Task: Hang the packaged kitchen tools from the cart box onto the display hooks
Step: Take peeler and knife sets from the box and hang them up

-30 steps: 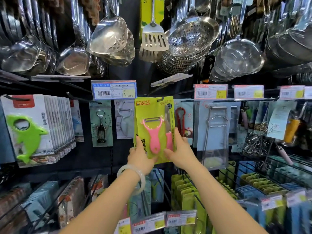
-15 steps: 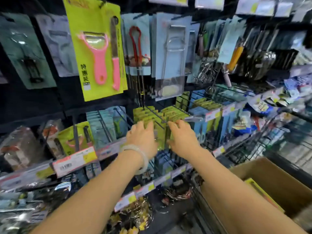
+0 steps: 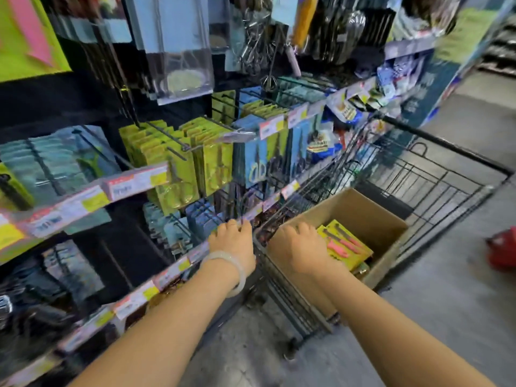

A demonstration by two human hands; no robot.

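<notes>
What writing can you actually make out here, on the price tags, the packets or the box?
None reads clearly; the picture is motion-blurred.
Price tags along the shelf rails: red and yellow patches, print too blurred.
Yellow packets in the cardboard box: no legible text.
Blue packets on hooks: large blurred letters, unreadable.
Bags further right: label illegible.

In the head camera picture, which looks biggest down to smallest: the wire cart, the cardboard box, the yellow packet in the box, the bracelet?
1. Wire cart, largest; it holds the box.
2. Cardboard box.
3. Yellow packet, partly hidden by the right hand.
4. Bracelet, smallest, though it sits nearer the camera.
</notes>
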